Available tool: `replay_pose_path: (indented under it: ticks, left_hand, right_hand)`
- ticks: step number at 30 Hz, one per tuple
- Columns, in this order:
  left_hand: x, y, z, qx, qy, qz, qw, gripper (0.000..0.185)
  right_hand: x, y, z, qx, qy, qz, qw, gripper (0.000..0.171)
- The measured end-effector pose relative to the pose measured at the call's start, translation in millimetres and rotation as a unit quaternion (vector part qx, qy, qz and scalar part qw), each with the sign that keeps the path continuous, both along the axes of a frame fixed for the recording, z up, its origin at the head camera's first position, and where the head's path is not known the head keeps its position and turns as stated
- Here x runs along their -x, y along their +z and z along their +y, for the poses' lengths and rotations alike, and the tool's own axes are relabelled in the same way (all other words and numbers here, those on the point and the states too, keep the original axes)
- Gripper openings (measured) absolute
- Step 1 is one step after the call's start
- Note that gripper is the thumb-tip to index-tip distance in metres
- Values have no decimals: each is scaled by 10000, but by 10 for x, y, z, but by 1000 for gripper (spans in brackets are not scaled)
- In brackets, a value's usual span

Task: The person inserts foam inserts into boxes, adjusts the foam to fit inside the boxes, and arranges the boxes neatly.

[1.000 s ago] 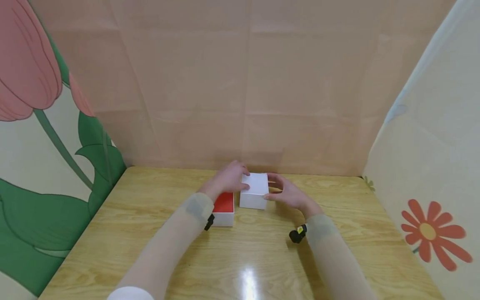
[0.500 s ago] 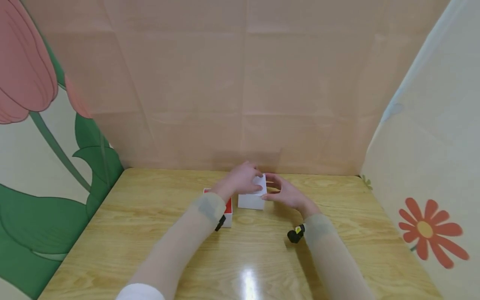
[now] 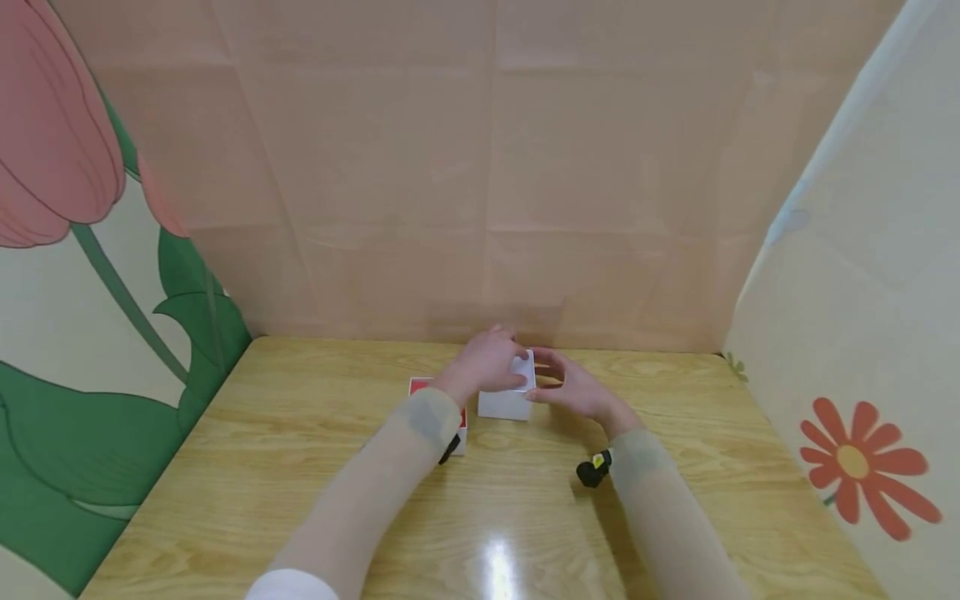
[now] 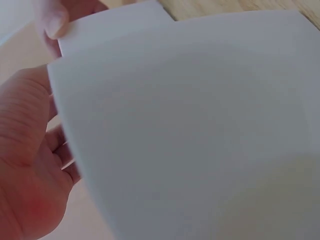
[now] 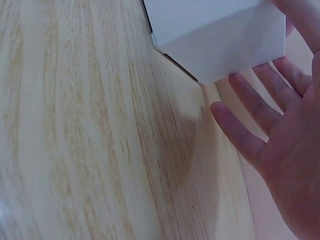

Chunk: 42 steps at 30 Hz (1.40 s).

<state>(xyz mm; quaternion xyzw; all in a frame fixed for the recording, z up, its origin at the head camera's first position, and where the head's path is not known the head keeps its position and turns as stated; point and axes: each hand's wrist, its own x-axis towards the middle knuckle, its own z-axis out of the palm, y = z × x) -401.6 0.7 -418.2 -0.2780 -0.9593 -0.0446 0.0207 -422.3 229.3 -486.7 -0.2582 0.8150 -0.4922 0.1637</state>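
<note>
A white box (image 3: 504,406) stands on the table near the back edge. My left hand (image 3: 486,360) reaches over its top, thumb and forefinger apart above the white surface; where the other fingertips end is hidden. In the left wrist view, the left hand (image 4: 30,150) shows at the left, partly behind a large white panel (image 4: 190,130). My right hand (image 3: 573,388) holds the box's right side, thumb at the near corner. In the right wrist view, several of the right hand's (image 5: 295,120) fingers touch the white box (image 5: 225,45), while one fingertip stands apart from it.
A white box with a red interior (image 3: 420,385) stands just left of the first box, partly covered by my left forearm (image 3: 390,475). Behind the wooden table (image 3: 540,517) hangs a plain pinkish cloth (image 3: 480,167). Patterned cloths border both sides.
My left hand has moved right, from the left edge of the white box to over its top, and its forearm covers more of the red-lined box. My right hand stays at the box.
</note>
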Motion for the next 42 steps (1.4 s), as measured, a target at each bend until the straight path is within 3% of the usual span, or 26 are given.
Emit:
replay_pose_path:
  ticks: [6,14,17,20,23,26,32,37,42]
  left_hand:
    - [-20,50,36,307,92,67,9995,47]
    - [-23,21,-40,239,125,-33,9996,51]
    - [-44,12,-143,-96,-22,-133,9999,55]
    - [-103,46,-336,-775,-133,-293,9965,64]
    - [-219,79,-621,-1633,-147,-511,9851,73]
    - [-373,44,-944,-2366,-108,-768,9685,83]
    - [-686,-239,-1474,-3066,131,-1279,9431,96]
    - [-804,-512,-1690,-3382,132,-1579,9277,103]
    - [-819,-663,-1746,-3856,9,-1623,9083,102]
  right_hand:
    - [23,-24,-13,59,5,-12,10000,88]
    - [76,1,-31,42,86,27,10000,87]
    - [100,-10,-37,23,85,65,9999,87]
    - [123,-50,-57,58,106,95,9999,88]
    - [127,-91,-70,74,103,71,9999,89]
    - [119,-109,-61,11,63,61,10000,92]
    - [115,-54,37,-69,-7,220,9997,93]
    - [148,-21,111,-41,15,254,9997,92]
    - [168,-15,110,-126,116,250,9995,95]
